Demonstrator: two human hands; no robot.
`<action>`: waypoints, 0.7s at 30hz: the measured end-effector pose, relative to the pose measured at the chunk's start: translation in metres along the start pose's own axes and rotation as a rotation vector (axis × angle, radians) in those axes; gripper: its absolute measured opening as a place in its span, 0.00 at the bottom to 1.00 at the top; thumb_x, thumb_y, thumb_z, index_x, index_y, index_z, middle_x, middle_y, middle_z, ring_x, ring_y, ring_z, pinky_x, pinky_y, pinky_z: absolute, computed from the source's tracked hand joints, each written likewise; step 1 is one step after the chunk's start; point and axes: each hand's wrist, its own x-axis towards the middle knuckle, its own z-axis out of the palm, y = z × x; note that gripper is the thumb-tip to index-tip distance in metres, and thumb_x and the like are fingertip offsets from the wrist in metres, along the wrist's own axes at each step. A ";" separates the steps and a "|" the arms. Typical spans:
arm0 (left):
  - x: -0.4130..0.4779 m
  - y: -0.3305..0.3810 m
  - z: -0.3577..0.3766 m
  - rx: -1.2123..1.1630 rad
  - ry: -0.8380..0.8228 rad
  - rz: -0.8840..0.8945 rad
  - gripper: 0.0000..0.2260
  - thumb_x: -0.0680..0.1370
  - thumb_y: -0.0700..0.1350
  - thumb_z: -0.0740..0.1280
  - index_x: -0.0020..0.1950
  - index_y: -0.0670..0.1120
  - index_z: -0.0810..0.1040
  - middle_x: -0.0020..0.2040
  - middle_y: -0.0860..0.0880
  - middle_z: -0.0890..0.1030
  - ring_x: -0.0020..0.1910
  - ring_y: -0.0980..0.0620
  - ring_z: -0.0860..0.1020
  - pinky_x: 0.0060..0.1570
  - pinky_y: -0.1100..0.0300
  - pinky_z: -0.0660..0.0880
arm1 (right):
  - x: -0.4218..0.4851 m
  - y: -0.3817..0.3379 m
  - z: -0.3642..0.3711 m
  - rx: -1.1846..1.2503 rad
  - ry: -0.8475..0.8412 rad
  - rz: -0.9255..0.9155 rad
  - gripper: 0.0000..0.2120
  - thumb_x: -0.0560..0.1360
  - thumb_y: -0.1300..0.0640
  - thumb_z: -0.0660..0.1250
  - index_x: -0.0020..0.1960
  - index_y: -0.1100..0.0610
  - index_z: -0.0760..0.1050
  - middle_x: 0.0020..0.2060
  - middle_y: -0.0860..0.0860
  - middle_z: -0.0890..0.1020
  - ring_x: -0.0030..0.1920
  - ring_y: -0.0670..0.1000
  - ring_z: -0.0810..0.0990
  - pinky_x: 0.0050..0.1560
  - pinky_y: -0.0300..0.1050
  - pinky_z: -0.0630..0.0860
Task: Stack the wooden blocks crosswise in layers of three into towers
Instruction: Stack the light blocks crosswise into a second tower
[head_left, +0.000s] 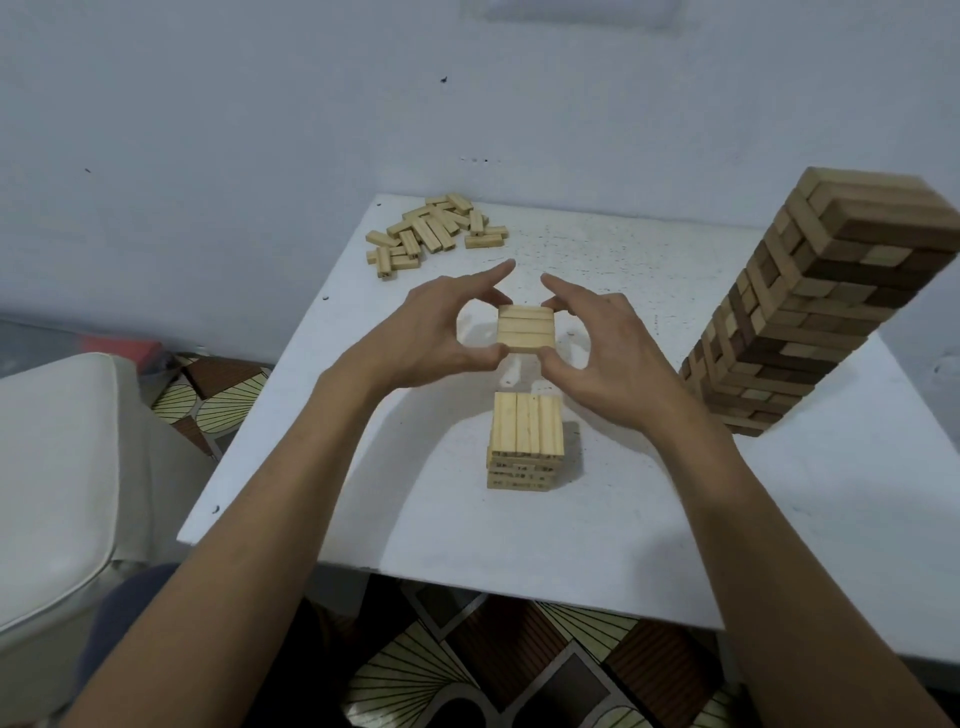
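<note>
One short tower (525, 441) stands on the white bench (363, 493), three blocks across its top. Just beyond it, the left hand (441, 332) and right hand (608, 353) each pinch their grip on one layer of three blocks (524, 332). To the short tower's right is one tall tower (810, 312). Far beyond it to the left lies one loose pile (431, 228), too jumbled to count. A pale wall (260, 130) stands behind.

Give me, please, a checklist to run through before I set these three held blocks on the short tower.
1. Three blocks held flush, side by side: ok.
2. Left hand and right hand each pinch an end: ok.
3. Blocks lie crosswise to the top layer of the short tower: ok.
4. Top layer full and level: ok.
5. Blocks centred over the short tower: not ok, they look farther back.
6. Right forearm clear of the tall tower: cannot tell.
</note>
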 end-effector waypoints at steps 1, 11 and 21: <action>-0.004 0.004 -0.004 -0.011 0.005 0.000 0.37 0.74 0.54 0.73 0.79 0.57 0.58 0.66 0.62 0.75 0.73 0.55 0.65 0.66 0.61 0.55 | -0.004 -0.003 -0.002 0.006 0.013 -0.009 0.33 0.78 0.51 0.67 0.79 0.48 0.59 0.66 0.42 0.74 0.68 0.48 0.64 0.61 0.45 0.64; -0.057 0.039 -0.016 -0.079 -0.007 0.026 0.44 0.70 0.63 0.69 0.80 0.61 0.50 0.64 0.67 0.75 0.66 0.68 0.64 0.58 0.79 0.55 | -0.058 -0.027 -0.019 0.095 0.026 -0.055 0.33 0.76 0.48 0.68 0.78 0.44 0.60 0.63 0.37 0.74 0.65 0.43 0.67 0.58 0.29 0.62; -0.080 0.042 -0.002 -0.076 -0.060 0.010 0.44 0.69 0.64 0.68 0.80 0.63 0.49 0.64 0.68 0.75 0.68 0.63 0.67 0.59 0.82 0.54 | -0.085 -0.026 -0.014 0.082 -0.033 -0.035 0.34 0.76 0.50 0.69 0.78 0.42 0.58 0.63 0.36 0.73 0.65 0.41 0.66 0.58 0.22 0.59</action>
